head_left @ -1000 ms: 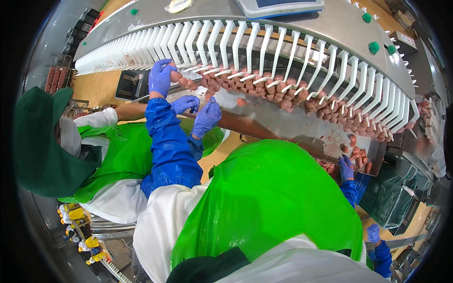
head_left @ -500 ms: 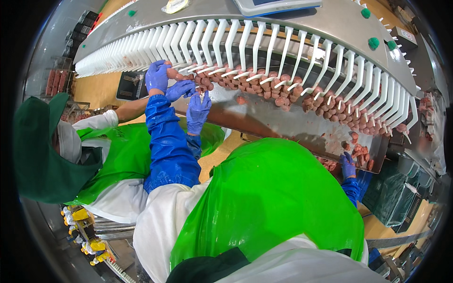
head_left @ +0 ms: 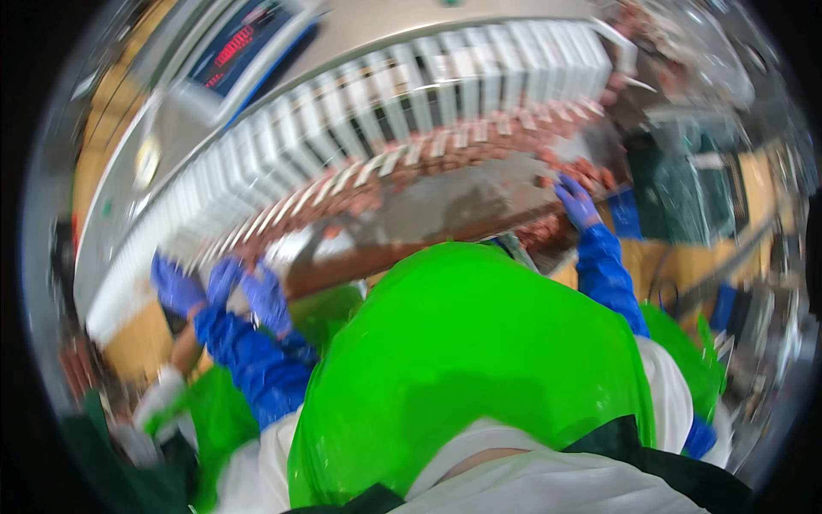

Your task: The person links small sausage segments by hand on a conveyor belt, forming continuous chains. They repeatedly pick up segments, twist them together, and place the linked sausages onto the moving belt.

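My left hand [head_left: 177, 285], in a purple glove, is raised at the left end of a row of white plastic hooks [head_left: 342, 128]. Motion blur hides what its fingers hold. Right beside it are a co-worker's two gloved hands, one [head_left: 224, 280] nearer mine and one [head_left: 267, 300] further right. Pinkish sausage links [head_left: 368, 184] lie along the hook tips. My right hand [head_left: 578, 203], also gloved, is at the tray's right end with fingers stretched out, next to loose reddish meat pieces [head_left: 591, 171].
Beneath the hooks runs a metal tray [head_left: 428, 210] with a raised near edge. A scale with a lit display [head_left: 240, 51] stands on the steel top at the far left. Clear plastic [head_left: 693, 171] covers a dark green container at right. A co-worker in a green apron [head_left: 227, 420] stands close at left.
The view has swung toward the right, blurring the scene. My left hand remains by the left-hand hooks beside the co-worker's hands, and my right hand stays by the loose meat.
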